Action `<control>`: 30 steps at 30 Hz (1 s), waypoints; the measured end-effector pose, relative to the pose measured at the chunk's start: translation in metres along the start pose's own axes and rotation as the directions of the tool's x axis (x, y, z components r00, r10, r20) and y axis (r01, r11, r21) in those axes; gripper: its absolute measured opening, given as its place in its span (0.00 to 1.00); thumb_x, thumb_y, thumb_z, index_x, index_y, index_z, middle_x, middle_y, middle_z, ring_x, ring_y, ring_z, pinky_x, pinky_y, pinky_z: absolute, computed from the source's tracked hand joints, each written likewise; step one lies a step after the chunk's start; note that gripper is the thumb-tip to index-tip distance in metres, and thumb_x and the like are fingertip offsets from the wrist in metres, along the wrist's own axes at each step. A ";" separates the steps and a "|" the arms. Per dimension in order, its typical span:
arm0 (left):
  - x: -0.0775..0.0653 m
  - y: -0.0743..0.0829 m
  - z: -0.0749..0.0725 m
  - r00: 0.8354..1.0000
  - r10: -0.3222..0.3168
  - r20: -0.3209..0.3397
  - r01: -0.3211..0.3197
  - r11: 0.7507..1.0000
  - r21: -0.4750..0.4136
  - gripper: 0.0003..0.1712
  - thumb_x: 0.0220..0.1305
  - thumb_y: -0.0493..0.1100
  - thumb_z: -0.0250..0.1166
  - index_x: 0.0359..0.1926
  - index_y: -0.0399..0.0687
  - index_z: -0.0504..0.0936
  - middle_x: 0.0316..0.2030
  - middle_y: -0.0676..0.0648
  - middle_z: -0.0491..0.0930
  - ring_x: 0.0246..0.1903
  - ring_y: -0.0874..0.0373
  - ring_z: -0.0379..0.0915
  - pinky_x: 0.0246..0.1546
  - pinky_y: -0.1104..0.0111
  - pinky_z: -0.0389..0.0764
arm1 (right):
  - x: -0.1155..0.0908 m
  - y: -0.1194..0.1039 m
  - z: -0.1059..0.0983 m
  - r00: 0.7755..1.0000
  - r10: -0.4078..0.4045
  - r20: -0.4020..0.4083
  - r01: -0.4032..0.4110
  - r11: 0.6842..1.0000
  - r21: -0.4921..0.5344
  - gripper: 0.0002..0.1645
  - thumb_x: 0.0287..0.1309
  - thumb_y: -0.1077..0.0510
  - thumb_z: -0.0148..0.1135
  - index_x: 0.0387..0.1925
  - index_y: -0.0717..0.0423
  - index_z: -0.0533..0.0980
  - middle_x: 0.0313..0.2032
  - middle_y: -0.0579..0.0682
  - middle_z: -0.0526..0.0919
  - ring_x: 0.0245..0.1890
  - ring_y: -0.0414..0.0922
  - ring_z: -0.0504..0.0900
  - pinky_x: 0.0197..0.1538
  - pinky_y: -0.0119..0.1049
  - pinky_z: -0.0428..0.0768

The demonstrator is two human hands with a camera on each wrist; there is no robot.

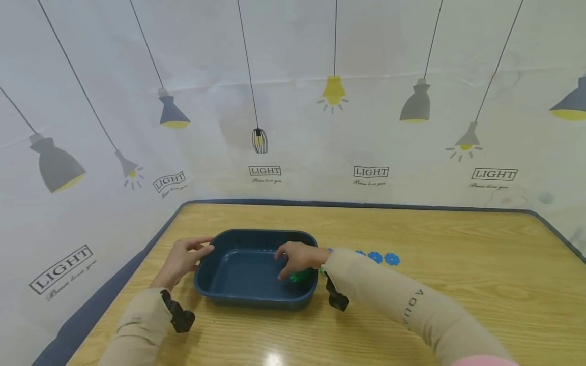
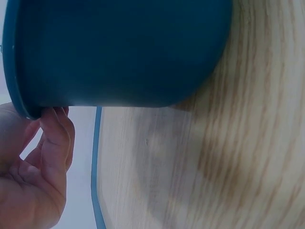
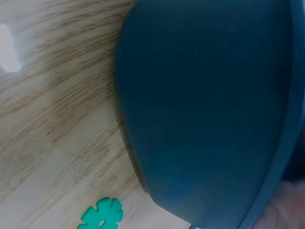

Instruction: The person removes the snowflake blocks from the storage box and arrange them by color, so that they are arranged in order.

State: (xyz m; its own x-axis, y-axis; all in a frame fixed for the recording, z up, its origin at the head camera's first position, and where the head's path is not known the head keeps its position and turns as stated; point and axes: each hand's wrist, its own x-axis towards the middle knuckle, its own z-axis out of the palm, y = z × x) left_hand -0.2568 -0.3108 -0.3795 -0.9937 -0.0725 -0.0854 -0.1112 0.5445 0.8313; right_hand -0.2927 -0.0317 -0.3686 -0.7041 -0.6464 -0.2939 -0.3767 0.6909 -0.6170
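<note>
A dark blue rectangular basin [image 1: 249, 277] stands on the wooden table. My left hand [image 1: 185, 256] holds its left rim, fingertips against the outer wall below the lip, as the left wrist view shows on the basin [image 2: 119, 52]. Over the basin's right side reaches my right hand [image 1: 297, 255], thumb and fingers apart, with nothing visible between them. Beneath it, green flower-shaped plastic pieces [image 1: 296, 277] lie in the basin, partly covered by the hand. The right wrist view has the basin's outer wall [image 3: 205, 109] in front and only a blurred bit of the right hand [image 3: 283, 210].
Several blue flower-shaped pieces [image 1: 391, 259] lie in a row right of the basin, some hidden behind the right forearm. Another green flower piece [image 3: 102, 215] is on the table just outside the basin. A lamp-printed curtain [image 1: 302, 152] hangs behind the table.
</note>
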 end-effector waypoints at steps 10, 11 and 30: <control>0.000 0.000 0.001 1.000 -0.005 -0.007 0.005 1.000 -0.013 0.24 0.60 0.44 0.58 0.56 0.38 0.71 0.42 0.38 0.71 0.35 0.55 0.72 0.31 0.63 0.78 | 0.001 -0.002 -0.001 0.999 0.036 0.034 -0.036 0.999 0.000 0.26 0.44 0.59 0.68 0.49 0.57 0.72 0.43 0.52 0.74 0.43 0.46 0.73 0.37 0.34 0.74; 0.000 0.000 0.000 1.000 -0.005 -0.009 0.005 1.000 -0.012 0.24 0.60 0.44 0.58 0.56 0.38 0.71 0.42 0.38 0.71 0.35 0.56 0.72 0.31 0.63 0.78 | 0.001 -0.002 -0.001 0.999 0.034 0.035 -0.034 0.999 0.009 0.26 0.45 0.60 0.68 0.49 0.57 0.72 0.42 0.53 0.74 0.43 0.46 0.73 0.36 0.34 0.74; 0.001 -0.001 0.001 1.000 0.009 -0.011 -0.009 1.000 0.008 0.25 0.60 0.45 0.59 0.56 0.39 0.71 0.41 0.39 0.72 0.34 0.57 0.73 0.29 0.63 0.78 | 0.002 -0.002 0.009 0.990 0.070 0.123 -0.096 0.971 0.217 0.33 0.41 0.72 0.66 0.52 0.55 0.70 0.44 0.56 0.71 0.35 0.46 0.75 0.33 0.38 0.78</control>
State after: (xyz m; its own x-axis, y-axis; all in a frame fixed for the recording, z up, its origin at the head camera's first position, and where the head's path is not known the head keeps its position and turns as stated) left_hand -0.2574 -0.3111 -0.3808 -0.9945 -0.0771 -0.0714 -0.1022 0.5519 0.8276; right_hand -0.2880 -0.0373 -0.3742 -0.6494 -0.6312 -0.4241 -0.1677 0.6629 -0.7297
